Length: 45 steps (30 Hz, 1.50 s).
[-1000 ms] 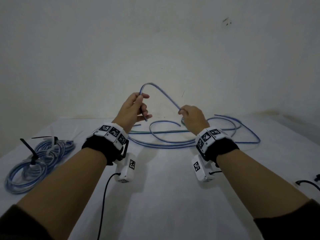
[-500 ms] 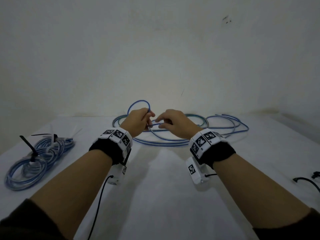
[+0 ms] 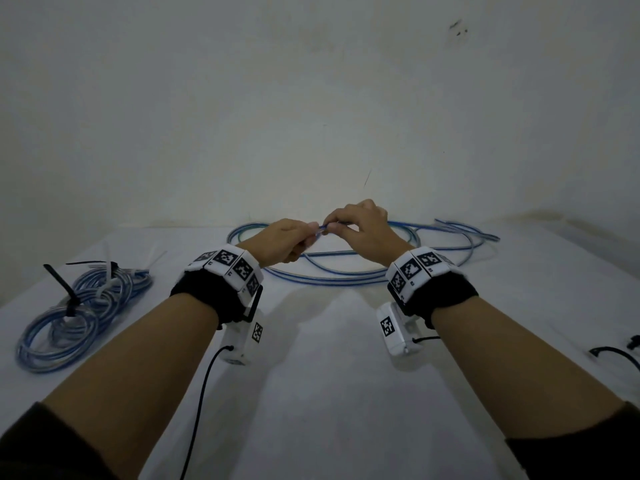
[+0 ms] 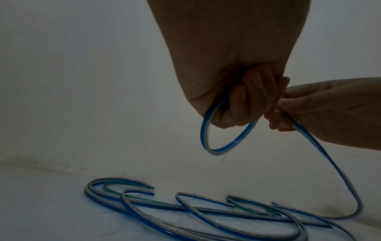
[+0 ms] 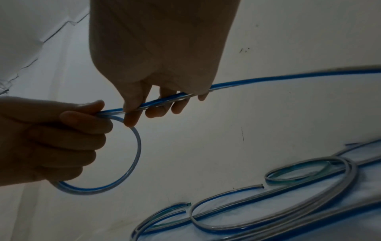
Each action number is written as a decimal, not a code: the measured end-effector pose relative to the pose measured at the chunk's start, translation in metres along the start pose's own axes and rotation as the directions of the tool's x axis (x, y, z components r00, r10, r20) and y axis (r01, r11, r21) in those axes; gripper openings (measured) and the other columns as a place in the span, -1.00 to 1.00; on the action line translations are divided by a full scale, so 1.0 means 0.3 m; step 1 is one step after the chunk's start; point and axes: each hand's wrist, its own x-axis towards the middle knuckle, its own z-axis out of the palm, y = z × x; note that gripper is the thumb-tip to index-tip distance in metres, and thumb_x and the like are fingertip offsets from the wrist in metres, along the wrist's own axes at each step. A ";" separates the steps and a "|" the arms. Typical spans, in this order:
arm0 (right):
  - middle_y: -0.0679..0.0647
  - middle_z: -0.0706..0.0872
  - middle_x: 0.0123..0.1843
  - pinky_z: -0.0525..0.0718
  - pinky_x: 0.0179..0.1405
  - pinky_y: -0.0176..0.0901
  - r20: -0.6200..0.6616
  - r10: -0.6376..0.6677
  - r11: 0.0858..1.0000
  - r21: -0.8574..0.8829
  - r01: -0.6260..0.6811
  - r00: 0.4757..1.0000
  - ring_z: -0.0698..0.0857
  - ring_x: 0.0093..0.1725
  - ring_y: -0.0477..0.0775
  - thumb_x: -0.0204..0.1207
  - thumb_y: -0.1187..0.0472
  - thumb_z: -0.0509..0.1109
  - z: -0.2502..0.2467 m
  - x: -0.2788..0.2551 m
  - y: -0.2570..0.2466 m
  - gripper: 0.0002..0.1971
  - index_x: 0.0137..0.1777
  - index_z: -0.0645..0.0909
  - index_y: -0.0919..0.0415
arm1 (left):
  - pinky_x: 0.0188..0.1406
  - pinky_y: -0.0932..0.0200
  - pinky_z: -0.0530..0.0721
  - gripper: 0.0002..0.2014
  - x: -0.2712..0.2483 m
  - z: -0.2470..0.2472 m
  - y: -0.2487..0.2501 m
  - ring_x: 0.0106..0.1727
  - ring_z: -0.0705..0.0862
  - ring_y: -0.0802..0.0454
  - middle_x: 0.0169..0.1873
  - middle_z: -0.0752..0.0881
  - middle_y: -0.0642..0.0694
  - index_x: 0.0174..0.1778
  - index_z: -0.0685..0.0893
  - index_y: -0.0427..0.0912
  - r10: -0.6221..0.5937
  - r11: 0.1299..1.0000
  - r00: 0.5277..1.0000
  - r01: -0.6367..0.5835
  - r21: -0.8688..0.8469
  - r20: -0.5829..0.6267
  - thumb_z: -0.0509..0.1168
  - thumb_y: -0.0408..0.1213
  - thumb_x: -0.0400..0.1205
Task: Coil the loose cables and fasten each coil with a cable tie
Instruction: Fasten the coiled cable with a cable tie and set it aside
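Blue cable (image 3: 323, 229), small loop, both hands pinching

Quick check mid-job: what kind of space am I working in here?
Probably a bare indoor workbench set up for recording, not a lived-in room: a white cloth-covered table against a plain white wall, tied blue cable coils at the left, loose blue-and-clear cables behind the hands.
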 end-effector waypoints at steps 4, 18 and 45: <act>-0.10 0.71 -0.23 0.36 0.19 0.08 -0.097 0.042 0.999 0.037 -0.038 0.994 0.62 -0.04 0.09 0.51 -0.20 0.11 0.017 -0.008 0.039 -0.65 -0.14 0.64 -0.03 | -0.65 0.36 0.07 -0.58 -0.009 0.002 0.013 -0.62 0.11 0.19 -0.63 0.19 0.12 -0.47 0.30 -0.09 -0.036 0.975 0.999 0.028 -0.219 -0.034 -0.02 -0.13 0.76; 0.17 0.60 -0.15 0.49 -0.14 -0.19 -0.419 0.128 0.988 0.135 -0.077 0.899 0.55 -0.15 0.13 0.57 0.36 0.27 0.023 -0.061 0.135 -0.96 -0.07 0.53 0.34 | -0.63 0.36 0.12 -0.62 -0.011 -0.036 0.036 -0.70 0.23 0.25 -0.69 0.29 0.13 -0.41 0.32 -0.08 0.033 0.648 0.997 -0.074 -0.758 -0.069 -0.12 -0.13 0.75; 0.02 0.65 -0.29 0.49 0.08 0.12 0.068 0.079 0.979 0.183 -0.090 0.995 0.53 -0.27 -0.16 0.60 0.25 0.15 0.049 -0.010 0.053 -0.72 -0.16 0.59 -0.14 | -0.12 0.32 0.65 -0.75 0.065 0.032 -0.017 -0.21 0.65 0.08 -0.24 0.66 -0.04 -0.23 0.45 -0.12 0.276 0.956 0.827 -0.291 0.048 -0.490 -0.01 -0.34 0.75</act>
